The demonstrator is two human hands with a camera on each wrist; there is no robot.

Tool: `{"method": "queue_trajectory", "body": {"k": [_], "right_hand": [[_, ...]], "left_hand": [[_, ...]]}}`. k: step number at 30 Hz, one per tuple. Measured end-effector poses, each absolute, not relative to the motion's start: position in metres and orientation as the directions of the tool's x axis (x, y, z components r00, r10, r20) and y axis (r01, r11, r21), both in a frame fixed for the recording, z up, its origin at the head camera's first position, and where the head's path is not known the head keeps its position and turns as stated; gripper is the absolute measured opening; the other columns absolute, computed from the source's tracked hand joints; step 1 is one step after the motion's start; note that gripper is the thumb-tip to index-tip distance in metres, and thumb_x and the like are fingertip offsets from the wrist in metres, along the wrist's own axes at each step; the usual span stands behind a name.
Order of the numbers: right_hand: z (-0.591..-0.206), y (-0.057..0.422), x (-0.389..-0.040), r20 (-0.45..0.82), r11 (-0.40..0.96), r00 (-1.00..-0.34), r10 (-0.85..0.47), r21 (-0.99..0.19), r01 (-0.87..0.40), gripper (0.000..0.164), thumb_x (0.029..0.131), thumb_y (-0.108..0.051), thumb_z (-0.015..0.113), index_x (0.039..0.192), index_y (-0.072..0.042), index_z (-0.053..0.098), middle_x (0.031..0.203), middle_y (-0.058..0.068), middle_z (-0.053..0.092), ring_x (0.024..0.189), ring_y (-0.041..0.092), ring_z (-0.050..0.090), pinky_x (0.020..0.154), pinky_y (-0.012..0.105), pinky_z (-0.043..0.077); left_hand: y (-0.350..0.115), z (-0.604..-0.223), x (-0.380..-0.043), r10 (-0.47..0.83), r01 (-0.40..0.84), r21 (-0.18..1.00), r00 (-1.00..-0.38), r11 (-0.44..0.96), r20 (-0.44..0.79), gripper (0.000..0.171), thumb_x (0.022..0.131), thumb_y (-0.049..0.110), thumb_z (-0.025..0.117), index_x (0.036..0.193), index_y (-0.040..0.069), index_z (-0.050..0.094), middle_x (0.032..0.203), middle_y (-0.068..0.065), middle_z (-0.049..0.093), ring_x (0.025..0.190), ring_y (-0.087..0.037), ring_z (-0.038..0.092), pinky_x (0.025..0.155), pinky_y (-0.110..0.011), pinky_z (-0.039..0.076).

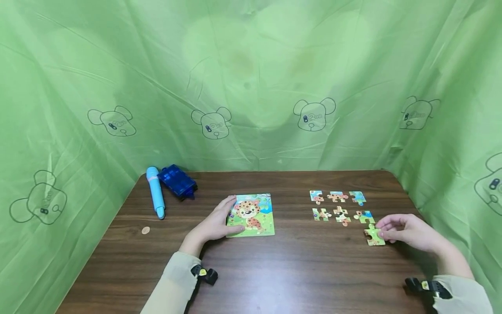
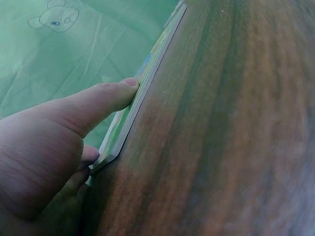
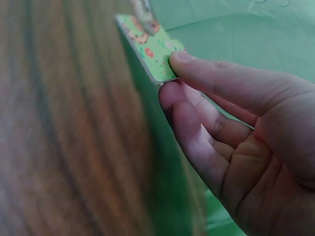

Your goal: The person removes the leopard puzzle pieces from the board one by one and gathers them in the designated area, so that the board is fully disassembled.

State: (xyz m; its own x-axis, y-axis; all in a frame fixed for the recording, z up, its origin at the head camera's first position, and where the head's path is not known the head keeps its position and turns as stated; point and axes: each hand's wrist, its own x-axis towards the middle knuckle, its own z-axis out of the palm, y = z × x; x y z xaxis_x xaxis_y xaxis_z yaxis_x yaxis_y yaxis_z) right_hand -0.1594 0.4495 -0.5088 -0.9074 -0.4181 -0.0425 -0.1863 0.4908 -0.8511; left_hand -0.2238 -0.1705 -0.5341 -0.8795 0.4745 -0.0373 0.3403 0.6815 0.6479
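A square board with a leopard picture (image 1: pixel 259 218) lies on the table, its edge facing me in the left wrist view. My left hand (image 1: pixel 215 222) rests at its left side, thumb laid over the lower left of the picture and fingers along the left edge. Between thumb and fingers my right hand (image 1: pixel 412 233) pinches a green jigsaw piece (image 1: pixel 375 237) with small red flowers (image 3: pixel 149 52). That piece is close over the table, just below the right end of two rows of loose jigsaw pieces (image 1: pixel 341 214).
On the brown wooden table (image 1: pixel 251 270), a light blue pen-like stick (image 1: pixel 155 192) and a dark blue translucent case (image 1: pixel 178 181) lie at the back left. A small round wooden disc (image 1: pixel 146 230) is nearer. Green curtains (image 1: pixel 251 87) enclose the back and sides.
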Motion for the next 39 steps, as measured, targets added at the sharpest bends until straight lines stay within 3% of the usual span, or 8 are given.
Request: {"method": "queue_trajectory", "body": {"k": [7, 16, 25, 39], "right_hand": [[-0.517, 0.451, -0.158, -0.031, 0.555, -0.929, -0.370, -0.809, -0.194, 0.014, 0.099, -0.004, 0.079, 0.112, 0.001, 0.077, 0.092, 0.002, 0.078, 0.078, 0.009, 0.071, 0.066, 0.029, 0.060], [-0.521, 0.454, -0.156, -0.065, 0.580, -0.930, -0.361, -0.796, -0.170, 0.019, 0.099, -0.004, 0.079, 0.116, 0.003, 0.078, 0.097, -0.003, 0.077, 0.081, 0.005, 0.070, 0.069, 0.026, 0.060], [-0.518, 0.448, -0.159, -0.049, 0.633, -0.943, -0.329, -0.753, -0.181, 0.017, 0.092, -0.002, 0.085, 0.107, 0.001, 0.079, 0.088, -0.004, 0.075, 0.076, 0.002, 0.064, 0.066, 0.022, 0.052], [-0.512, 0.443, -0.160, -0.095, 0.706, -0.957, -0.275, -0.695, -0.134, 0.016, 0.094, -0.014, 0.087, 0.107, -0.007, 0.081, 0.089, -0.008, 0.073, 0.076, 0.001, 0.061, 0.066, 0.023, 0.051]], "left_hand": [[-0.170, -0.532, -0.223, 0.477, 0.334, 0.649, -0.877, 0.683, -0.051, 0.112, 0.093, 0.056, 0.084, 0.173, 0.002, 0.027, 0.182, -0.012, 0.018, 0.169, -0.032, 0.013, 0.132, -0.056, 0.024], [-0.169, -0.535, -0.226, 0.477, 0.333, 0.634, -0.877, 0.698, -0.064, 0.111, 0.094, 0.055, 0.083, 0.173, 0.004, 0.026, 0.182, -0.012, 0.017, 0.169, -0.030, 0.012, 0.132, -0.054, 0.024], [-0.171, -0.531, -0.227, 0.482, 0.344, 0.636, -0.874, 0.691, -0.051, 0.111, 0.093, 0.055, 0.084, 0.173, 0.003, 0.026, 0.182, -0.012, 0.017, 0.169, -0.032, 0.013, 0.132, -0.056, 0.024], [-0.172, -0.536, -0.228, 0.477, 0.333, 0.631, -0.877, 0.701, -0.066, 0.113, 0.093, 0.060, 0.082, 0.174, 0.006, 0.024, 0.183, -0.008, 0.016, 0.169, -0.028, 0.010, 0.132, -0.055, 0.024]]}}
